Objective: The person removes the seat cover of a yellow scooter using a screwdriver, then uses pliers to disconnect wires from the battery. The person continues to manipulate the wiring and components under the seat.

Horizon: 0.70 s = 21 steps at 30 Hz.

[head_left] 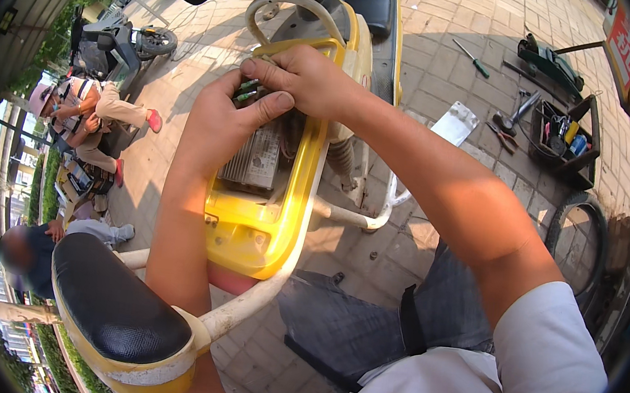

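Note:
My left hand (235,115) and my right hand (311,85) meet over the open compartment of a yellow scooter body (257,236), their fingers closed around small green-and-dark pieces (246,92), apparently wire connectors, partly hidden by the thumbs. Beneath them lies a finned silver metal box (251,163) with a pale label, with wires beside it at the right. A white tube frame (347,215) runs round the body. A black padded seat part (120,295) stands beside my left forearm.
To the right lie a screwdriver (482,68), hammer (505,123), pliers (502,137), toolbox (565,157), white sheet (453,124), green jack (547,66) and tyre (575,205). Two people sit at left (85,115) (32,259), near another scooter (107,52). A black seat (366,6) is ahead.

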Available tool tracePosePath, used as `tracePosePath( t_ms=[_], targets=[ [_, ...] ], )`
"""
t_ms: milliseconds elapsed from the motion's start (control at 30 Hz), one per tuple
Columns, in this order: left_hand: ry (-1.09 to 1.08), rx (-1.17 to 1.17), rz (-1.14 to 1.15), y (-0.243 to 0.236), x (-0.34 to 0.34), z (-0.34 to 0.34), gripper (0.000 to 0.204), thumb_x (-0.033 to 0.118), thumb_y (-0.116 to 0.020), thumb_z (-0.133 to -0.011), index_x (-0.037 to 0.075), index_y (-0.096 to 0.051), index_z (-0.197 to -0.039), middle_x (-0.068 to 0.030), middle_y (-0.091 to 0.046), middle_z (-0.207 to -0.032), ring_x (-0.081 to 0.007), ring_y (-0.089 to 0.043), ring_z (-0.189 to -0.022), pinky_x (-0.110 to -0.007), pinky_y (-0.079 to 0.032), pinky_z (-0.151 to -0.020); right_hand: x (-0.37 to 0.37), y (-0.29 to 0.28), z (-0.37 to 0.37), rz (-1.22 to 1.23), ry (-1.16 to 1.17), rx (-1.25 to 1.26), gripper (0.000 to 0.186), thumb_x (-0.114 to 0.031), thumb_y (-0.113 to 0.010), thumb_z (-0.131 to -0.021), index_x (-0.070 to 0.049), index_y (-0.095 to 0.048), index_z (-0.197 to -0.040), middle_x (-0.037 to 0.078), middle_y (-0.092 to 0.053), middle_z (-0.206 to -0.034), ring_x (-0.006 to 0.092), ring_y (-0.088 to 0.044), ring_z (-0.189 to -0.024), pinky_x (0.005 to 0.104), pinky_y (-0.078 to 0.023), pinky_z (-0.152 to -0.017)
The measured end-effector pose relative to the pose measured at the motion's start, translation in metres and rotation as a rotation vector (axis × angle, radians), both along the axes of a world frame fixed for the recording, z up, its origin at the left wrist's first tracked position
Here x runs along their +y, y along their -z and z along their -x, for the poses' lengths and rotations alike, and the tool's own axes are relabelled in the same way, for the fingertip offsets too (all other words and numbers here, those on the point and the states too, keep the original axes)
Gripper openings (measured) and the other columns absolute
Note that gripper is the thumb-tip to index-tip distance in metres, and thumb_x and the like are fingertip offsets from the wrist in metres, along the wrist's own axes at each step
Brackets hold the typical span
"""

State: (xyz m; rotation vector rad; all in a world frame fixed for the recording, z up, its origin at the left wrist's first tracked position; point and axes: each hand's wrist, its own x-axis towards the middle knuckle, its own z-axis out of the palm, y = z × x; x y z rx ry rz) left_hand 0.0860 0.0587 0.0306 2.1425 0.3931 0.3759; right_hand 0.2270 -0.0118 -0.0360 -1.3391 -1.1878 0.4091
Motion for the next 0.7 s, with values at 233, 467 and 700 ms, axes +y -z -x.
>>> tracePosePath(
  t_ms=[233,467,700],
  targets=[
    [-0.110,0.016,-0.132,0.001,-0.014,0.000,0.040,0.033,-0.081,-0.073,-0.003,-0.068,-0.085,-0.0013,-0.064,-0.070,-0.0062,-0.054,-0.065,-0.023,-0.045,-0.061,-0.007,0.002,0.015,-0.193,0.217,-0.002,0.045,-0.036,-0.057,-0.093,0.004,-0.062,-0.074,0.006,-0.053,-0.057,0.0114,-0.046,-0.056,0.0299,-0.042,-0.053],
    [-0.147,-0.044,-0.151,0.003,-0.018,0.000,0.038,0.031,-0.082,-0.073,-0.003,-0.069,-0.083,-0.0010,-0.063,-0.067,-0.0058,-0.052,-0.062,-0.024,-0.044,-0.058,-0.001,0.008,0.014,-0.306,0.237,-0.008,0.041,-0.031,-0.059,-0.092,0.004,-0.059,-0.072,0.005,-0.051,-0.055,0.0088,-0.043,-0.055,0.0286,-0.041,-0.051],
    [-0.155,-0.054,-0.200,0.007,-0.014,-0.002,0.038,0.032,-0.082,-0.073,-0.003,-0.069,-0.082,-0.0014,-0.062,-0.063,-0.0057,-0.049,-0.059,-0.025,-0.042,-0.055,-0.001,0.008,0.012,-0.341,0.272,-0.037,0.040,-0.031,-0.059,-0.091,0.005,-0.058,-0.073,0.006,-0.050,-0.054,0.0079,-0.043,-0.053,0.0285,-0.040,-0.049]
  ],
)
